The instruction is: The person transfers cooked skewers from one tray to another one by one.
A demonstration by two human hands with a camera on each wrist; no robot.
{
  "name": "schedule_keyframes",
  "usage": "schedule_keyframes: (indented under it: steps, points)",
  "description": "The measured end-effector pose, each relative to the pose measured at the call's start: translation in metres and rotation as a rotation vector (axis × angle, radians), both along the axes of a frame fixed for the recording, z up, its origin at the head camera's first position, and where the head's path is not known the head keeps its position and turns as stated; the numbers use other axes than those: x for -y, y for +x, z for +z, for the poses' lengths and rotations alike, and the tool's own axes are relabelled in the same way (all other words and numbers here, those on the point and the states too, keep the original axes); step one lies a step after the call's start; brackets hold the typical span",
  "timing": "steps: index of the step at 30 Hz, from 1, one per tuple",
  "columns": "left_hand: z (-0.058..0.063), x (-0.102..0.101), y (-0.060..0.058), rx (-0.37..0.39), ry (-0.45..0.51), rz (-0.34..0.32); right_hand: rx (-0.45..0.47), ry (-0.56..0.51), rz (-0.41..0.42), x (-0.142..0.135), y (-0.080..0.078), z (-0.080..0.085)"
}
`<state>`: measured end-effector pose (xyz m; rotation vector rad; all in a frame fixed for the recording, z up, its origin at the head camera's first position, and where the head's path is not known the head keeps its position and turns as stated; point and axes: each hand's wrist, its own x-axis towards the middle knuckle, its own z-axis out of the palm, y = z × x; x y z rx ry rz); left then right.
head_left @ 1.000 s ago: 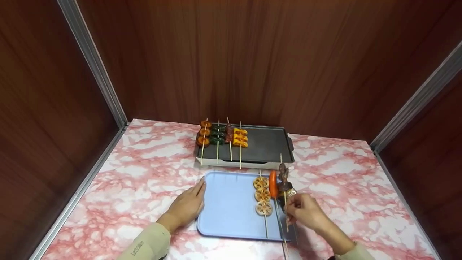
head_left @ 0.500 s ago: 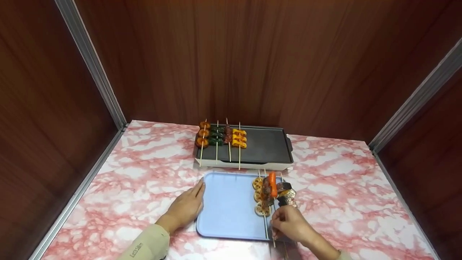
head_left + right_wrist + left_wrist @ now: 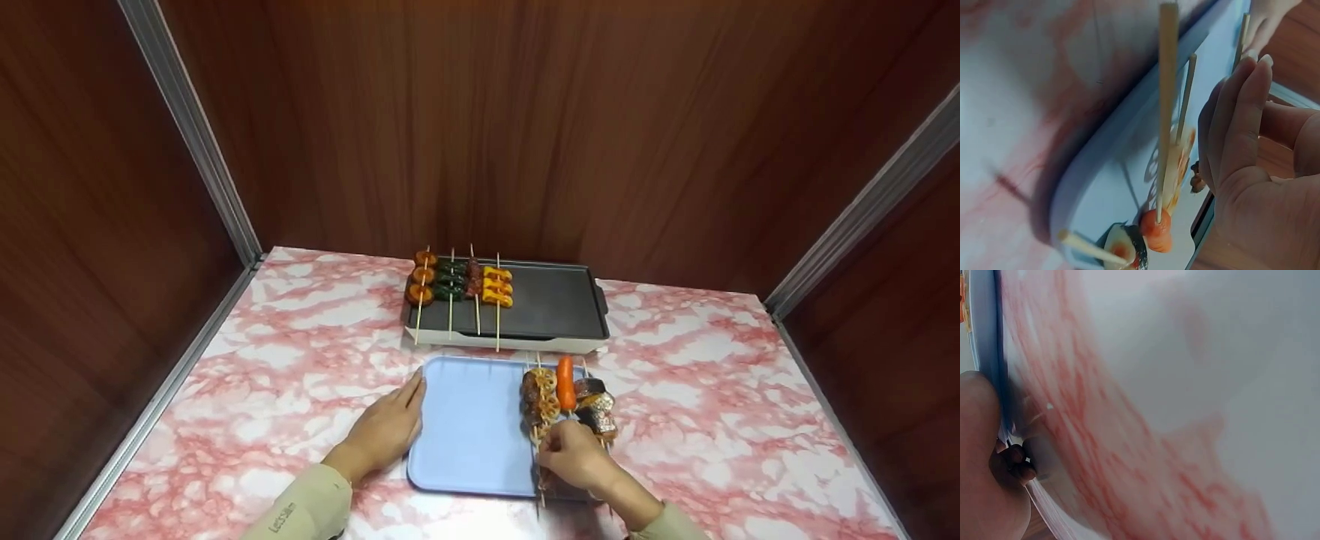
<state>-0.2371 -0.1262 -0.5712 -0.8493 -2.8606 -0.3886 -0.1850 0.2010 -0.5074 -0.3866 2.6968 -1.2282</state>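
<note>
Head view | pinching meat skewer (image 3: 529, 394) by stick (image 3: 541, 498) with fingers of right hand (image 3: 573, 455), probably sparing the meat | seemingly steadying tray (image 3: 472, 431) with left hand (image 3: 386, 427), straight-fingered at edge

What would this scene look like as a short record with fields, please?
Left hand: at the left edge of the blue tray
Right hand: pinches the brown skewer by its stick
Also on tray: lotus-root skewer, orange sausage skewer, black-and-silver skewer
Griddle: beyond the tray; left to right, orange skewer, green skewer, dark red skewer, yellow skewer
Table: red-and-white marbled
</note>
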Motion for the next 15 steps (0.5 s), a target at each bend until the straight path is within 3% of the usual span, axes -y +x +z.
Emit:
schedule_keyframes:
  steps: [8,15]
  points:
    - [-0.001,0.0,0.0,0.007,0.006,0.001,0.026,-0.038,0.004,0.014,-0.01,-0.005]
    - [0.002,0.001,0.001,0.018,0.009,0.004,-0.007,0.027,-0.001,0.022,-0.015,-0.01]
